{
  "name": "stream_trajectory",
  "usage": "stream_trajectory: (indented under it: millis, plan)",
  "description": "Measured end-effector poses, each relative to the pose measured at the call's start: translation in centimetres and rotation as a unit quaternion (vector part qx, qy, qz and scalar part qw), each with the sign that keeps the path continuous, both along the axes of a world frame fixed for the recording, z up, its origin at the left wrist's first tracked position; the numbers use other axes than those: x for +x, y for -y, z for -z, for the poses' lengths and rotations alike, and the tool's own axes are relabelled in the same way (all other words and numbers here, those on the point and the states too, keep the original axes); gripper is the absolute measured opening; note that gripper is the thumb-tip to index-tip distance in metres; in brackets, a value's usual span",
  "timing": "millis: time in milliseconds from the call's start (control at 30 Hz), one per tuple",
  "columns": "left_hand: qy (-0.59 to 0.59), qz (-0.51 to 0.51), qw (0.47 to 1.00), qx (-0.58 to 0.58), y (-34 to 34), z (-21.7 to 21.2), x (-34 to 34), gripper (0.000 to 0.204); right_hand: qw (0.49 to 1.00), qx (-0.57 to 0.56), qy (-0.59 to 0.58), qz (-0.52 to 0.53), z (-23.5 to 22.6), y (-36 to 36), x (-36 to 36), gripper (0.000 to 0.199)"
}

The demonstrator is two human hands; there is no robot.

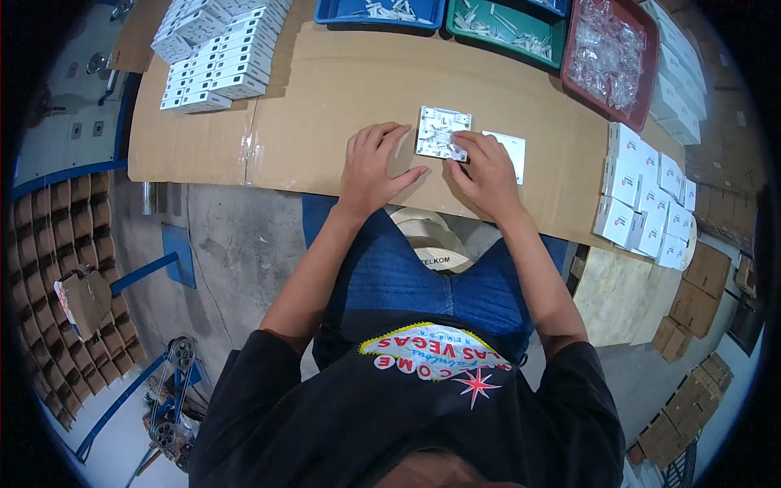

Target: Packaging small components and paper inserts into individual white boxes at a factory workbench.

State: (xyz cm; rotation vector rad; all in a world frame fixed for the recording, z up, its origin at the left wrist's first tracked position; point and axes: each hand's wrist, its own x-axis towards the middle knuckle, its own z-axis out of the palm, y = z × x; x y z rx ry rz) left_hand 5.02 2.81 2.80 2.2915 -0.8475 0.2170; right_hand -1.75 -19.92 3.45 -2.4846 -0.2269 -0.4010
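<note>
Right hand [486,172] first: I see its fingertips pinching the lower right corner of one square white plastic faceplate with grey moulded parts [442,132], which lies flat on the cardboard-covered worktop [342,81] just ahead of me. Left hand [373,167] rests open, palm down and fingers spread, on the cardboard just left of that faceplate, holding nothing; I cannot tell whether its fingertips touch the plate's edge. One plain flat white square plate [511,150] lies just right of the right hand, partly hidden by it.

Along the far edge I count three trays: one blue plastic tray [342,15] and one green plastic tray [465,32], both holding small white parts, and one red plastic tray [576,61] filled with clear little bags. Small white cardboard boxes [213,61] are stacked in rows at far left, too many to count surely. At right I count roughly ten white boxes with red marks [643,199], standing close together.
</note>
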Motion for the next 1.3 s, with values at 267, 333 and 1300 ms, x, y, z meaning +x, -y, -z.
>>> stream_trajectory:
  millis: [267,333,1300]
  plan:
    - [-0.061,0.003,0.997,0.038,0.4,0.7,1.2,0.070,1.000,0.002,-0.005,0.005,0.2,0.3,0.3,0.037]
    - [-0.093,-0.006,0.994,0.054,1.1,0.2,2.0,0.075,1.000,0.001,-0.029,0.011,0.1,0.4,0.3,0.037]
    - [-0.051,0.035,0.995,0.080,0.7,-0.7,3.1,0.087,0.999,0.046,0.017,0.019,-4.4,3.3,7.3,0.032]
